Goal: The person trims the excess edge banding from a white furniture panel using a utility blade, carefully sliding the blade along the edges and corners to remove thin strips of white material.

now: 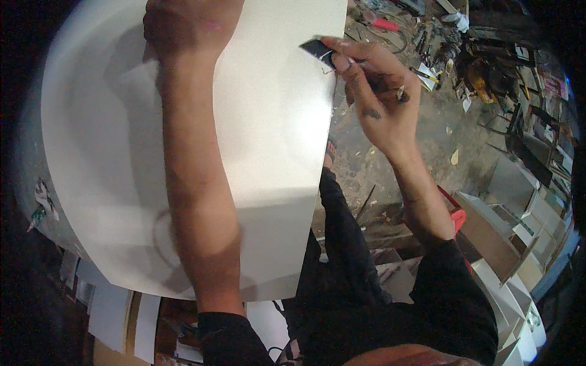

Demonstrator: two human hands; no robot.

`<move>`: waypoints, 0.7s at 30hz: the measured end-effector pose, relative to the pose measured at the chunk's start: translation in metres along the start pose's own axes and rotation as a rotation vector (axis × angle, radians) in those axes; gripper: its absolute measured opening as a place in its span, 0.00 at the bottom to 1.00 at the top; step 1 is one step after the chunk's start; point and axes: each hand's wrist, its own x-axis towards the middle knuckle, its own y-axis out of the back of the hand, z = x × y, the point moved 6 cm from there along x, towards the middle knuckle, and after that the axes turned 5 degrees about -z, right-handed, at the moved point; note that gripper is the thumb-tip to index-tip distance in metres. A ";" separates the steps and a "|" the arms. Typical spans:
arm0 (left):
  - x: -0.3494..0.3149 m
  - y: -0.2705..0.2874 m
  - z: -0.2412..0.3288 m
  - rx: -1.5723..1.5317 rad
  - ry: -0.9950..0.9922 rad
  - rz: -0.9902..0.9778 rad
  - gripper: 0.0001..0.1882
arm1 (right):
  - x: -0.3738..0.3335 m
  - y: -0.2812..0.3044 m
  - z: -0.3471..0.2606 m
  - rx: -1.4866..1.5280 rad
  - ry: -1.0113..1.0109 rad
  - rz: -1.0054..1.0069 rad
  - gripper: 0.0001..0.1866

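A large smooth white panel (268,152) fills the middle and left of the head view. My left hand (194,24) is over its far part; the top edge of the picture cuts it off and its fingers do not show. Beyond the panel's right edge, my right hand (381,82) pinches a small dark flat piece (315,52) between thumb and fingers. The piece has a slanted, pointed end that reaches over the panel's edge, and looks like a blade or scraper. Dark smudges mark this hand. Whether the piece touches the panel, I cannot tell.
Loose tools and scraps litter the grey floor (421,146) at the right, with a red-handled tool (383,24) at the far side. A yellow-and-black cutter-like tool (425,75) lies behind my right hand. White boards (491,229) are stacked at the lower right.
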 end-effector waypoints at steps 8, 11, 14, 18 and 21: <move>-0.052 -0.012 0.046 0.261 -0.355 0.084 0.12 | -0.004 0.012 0.004 0.082 0.009 0.024 0.12; -0.051 -0.012 0.044 0.268 -0.362 0.090 0.12 | -0.007 0.012 0.003 0.061 -0.093 -0.041 0.12; -0.046 -0.013 0.039 0.258 -0.352 0.103 0.12 | -0.010 0.010 0.006 0.073 -0.076 -0.032 0.11; -0.049 -0.012 0.043 0.253 -0.362 0.082 0.12 | -0.009 0.009 0.006 0.029 -0.022 -0.024 0.11; -0.041 -0.013 0.037 0.242 -0.355 0.087 0.12 | -0.010 0.007 0.004 -0.015 0.020 -0.012 0.12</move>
